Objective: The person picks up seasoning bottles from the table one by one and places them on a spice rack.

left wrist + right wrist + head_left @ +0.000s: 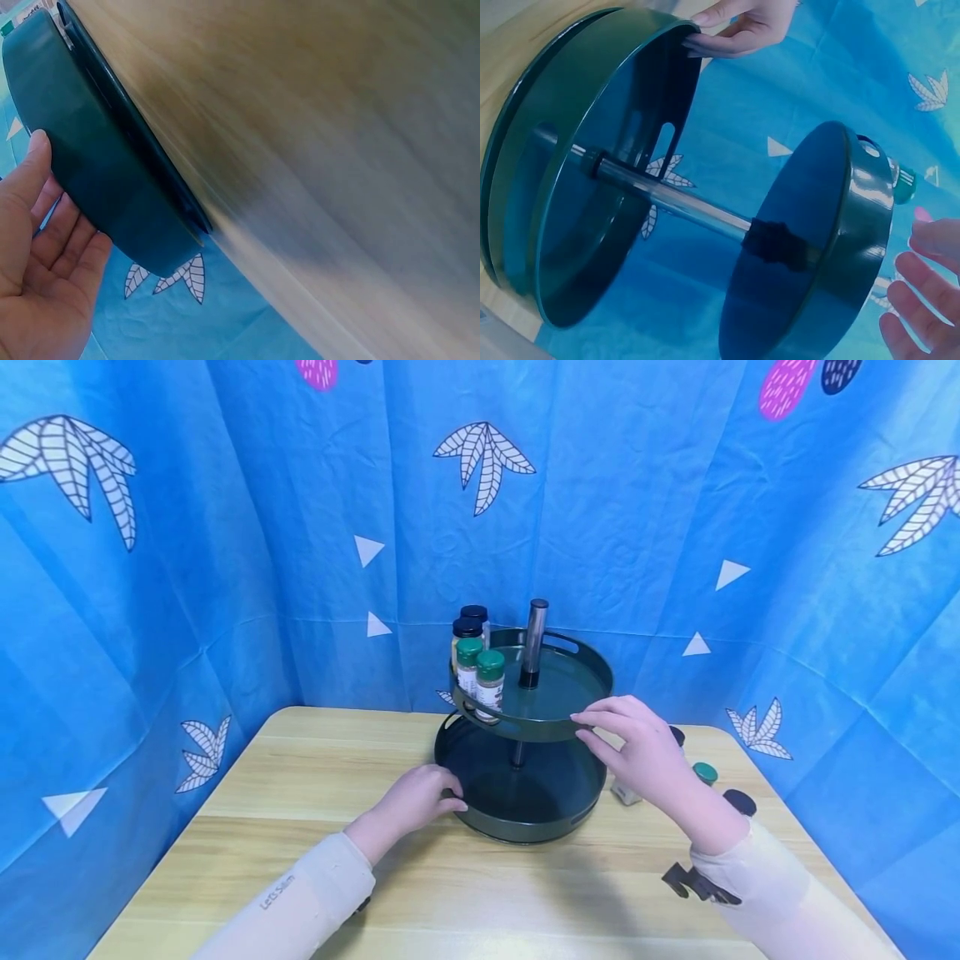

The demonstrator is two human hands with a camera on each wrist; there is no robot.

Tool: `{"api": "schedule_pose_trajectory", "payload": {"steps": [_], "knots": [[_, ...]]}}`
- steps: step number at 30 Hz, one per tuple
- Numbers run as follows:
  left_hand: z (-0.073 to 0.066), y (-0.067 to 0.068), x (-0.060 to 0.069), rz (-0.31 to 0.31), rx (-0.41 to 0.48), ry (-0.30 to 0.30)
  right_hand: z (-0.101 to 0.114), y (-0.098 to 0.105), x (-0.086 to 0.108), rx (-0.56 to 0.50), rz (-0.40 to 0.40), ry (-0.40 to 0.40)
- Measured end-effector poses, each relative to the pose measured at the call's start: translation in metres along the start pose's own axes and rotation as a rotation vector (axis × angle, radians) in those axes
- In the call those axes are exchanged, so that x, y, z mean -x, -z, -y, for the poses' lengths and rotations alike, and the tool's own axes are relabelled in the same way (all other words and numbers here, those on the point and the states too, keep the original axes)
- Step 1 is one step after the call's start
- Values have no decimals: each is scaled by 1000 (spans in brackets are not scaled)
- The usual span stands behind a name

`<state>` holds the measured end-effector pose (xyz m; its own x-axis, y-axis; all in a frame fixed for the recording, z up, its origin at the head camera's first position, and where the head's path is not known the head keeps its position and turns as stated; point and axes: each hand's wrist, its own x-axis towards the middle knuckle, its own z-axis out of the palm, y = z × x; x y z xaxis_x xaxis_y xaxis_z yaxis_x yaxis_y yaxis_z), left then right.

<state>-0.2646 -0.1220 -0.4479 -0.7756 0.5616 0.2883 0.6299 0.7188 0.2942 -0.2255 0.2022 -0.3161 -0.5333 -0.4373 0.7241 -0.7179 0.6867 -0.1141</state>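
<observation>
A dark green two-tier round rack stands on the table, with an upper tray [573, 683] and a lower tray [525, 829] joined by a metal post [534, 643]. My left hand [416, 800] holds the lower tray's left rim, the thumb on one side and fingertips on the other. At the upper tray's front right edge, my right hand [641, 747] is spread with its fingers near the rim; in the right wrist view the fingers look apart from it. Two green-capped spice jars [490, 685] and two black-capped jars [467, 628] stand along the upper tray's left side.
Several more jars are on the table to the right, partly behind my right arm, among them a green-capped jar [705, 772] and a black-capped jar [739, 802]. A blue patterned curtain [630, 527] surrounds the wooden table [300, 793]. A black buckle [697, 883] hangs at my right sleeve.
</observation>
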Motion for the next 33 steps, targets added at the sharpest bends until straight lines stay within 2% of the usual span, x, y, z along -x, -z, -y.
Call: {"api": "schedule_pose_trajectory", "payload": {"steps": [21,33], "knots": [[2,-2,0,0,11,18,1,18,18,8,54,-13],[0,-1,0,-2,13,21,-6,26,30,39,110,-55]]}}
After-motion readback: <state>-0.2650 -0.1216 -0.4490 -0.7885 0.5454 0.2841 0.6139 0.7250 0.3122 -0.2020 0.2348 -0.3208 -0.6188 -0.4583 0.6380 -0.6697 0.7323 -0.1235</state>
